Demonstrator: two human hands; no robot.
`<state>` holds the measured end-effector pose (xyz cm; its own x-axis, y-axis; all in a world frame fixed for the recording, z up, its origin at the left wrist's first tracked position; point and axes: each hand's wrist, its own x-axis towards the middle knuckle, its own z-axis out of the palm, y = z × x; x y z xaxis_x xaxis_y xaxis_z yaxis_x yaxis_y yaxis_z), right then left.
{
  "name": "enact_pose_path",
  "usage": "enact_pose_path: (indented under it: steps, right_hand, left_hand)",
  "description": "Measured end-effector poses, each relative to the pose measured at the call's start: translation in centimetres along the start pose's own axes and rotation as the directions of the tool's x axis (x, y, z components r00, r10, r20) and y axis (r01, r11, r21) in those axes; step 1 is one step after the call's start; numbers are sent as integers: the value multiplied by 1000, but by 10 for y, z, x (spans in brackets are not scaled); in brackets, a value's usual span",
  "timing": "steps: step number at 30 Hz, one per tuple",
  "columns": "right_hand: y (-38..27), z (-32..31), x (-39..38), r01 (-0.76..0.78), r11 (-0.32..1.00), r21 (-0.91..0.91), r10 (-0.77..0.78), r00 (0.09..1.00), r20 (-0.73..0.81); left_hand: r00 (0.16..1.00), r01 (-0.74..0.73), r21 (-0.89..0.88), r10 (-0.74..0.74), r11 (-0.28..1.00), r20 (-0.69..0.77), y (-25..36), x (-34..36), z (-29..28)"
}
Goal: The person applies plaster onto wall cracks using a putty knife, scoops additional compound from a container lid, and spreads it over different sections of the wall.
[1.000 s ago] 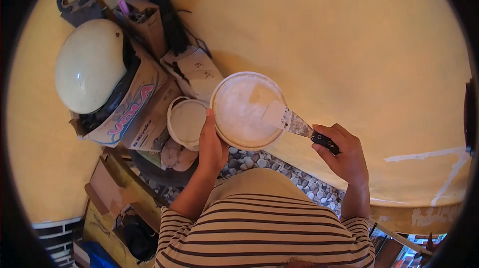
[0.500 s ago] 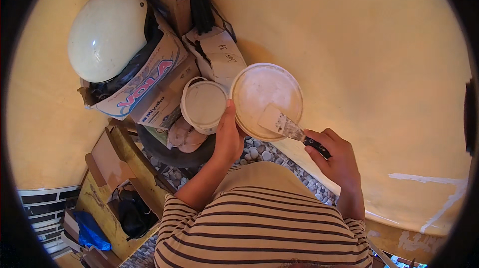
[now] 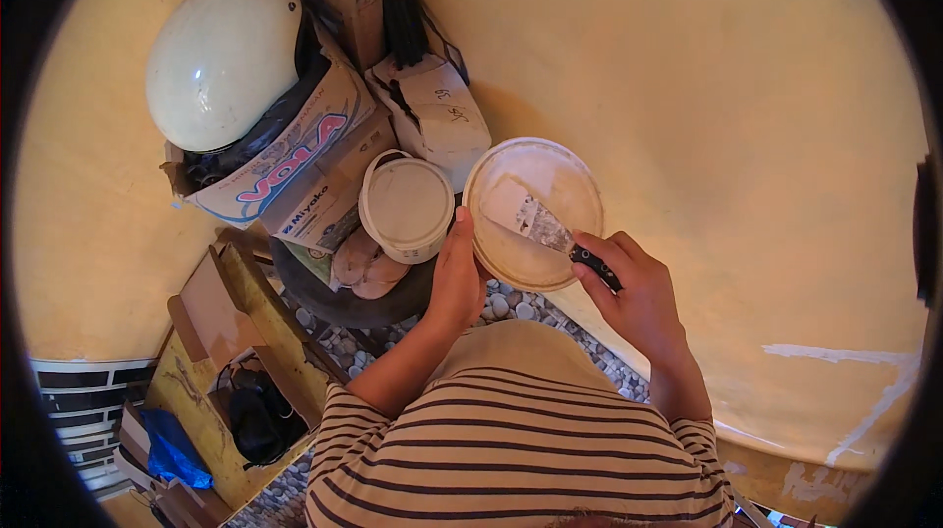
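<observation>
My left hand (image 3: 459,277) grips the lower left rim of a round, pale bucket lid (image 3: 575,189), its thumb along the edge and the other fingers hidden underneath. White paste is smeared over the upper part of the lid. In my right hand (image 3: 634,292) is a putty knife (image 3: 552,231), held by its black riveted handle. The blade is coated with whitish residue and lies against the lid's surface, pointing up and left. Just left of the lid stands a closed white tub (image 3: 408,202) with a handle.
A white helmet (image 3: 224,61) rests on a cardboard box (image 3: 280,169) at the upper left. Pinkish sandals (image 3: 371,263) lie below the tub. A yellow wall (image 3: 707,115) with white patches (image 3: 835,355) fills the right side. Pebbled floor (image 3: 506,304) shows beneath; an open carton (image 3: 257,386) sits lower left.
The putty knife has slid up and left across the lid, and my right hand has shifted left with it. The lid has moved slightly down and right.
</observation>
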<state>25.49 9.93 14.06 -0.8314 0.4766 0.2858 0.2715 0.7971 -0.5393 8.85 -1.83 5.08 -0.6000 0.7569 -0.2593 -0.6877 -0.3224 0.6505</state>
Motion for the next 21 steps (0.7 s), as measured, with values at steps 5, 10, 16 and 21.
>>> enact_pose_path:
  steps: [5,10,16,21]
  right_hand:
    - [2,-18,2,-34,997,-75,34,999,2]
    - [8,-28,6,48,992,-121,-43,998,44]
    - [23,-49,6,60,989,-135,-52,997,63]
    - [39,-67,3,116,973,-198,-93,988,121]
  left_hand:
    - [1000,8,10,-8,1000,-17,-2,-4,2]
    - [1000,23,14,-23,1000,-7,-13,-4,10]
    - [1000,20,40,-20,999,6,-24,-3,24]
    - [999,-7,39,5,999,47,-33,-3,40]
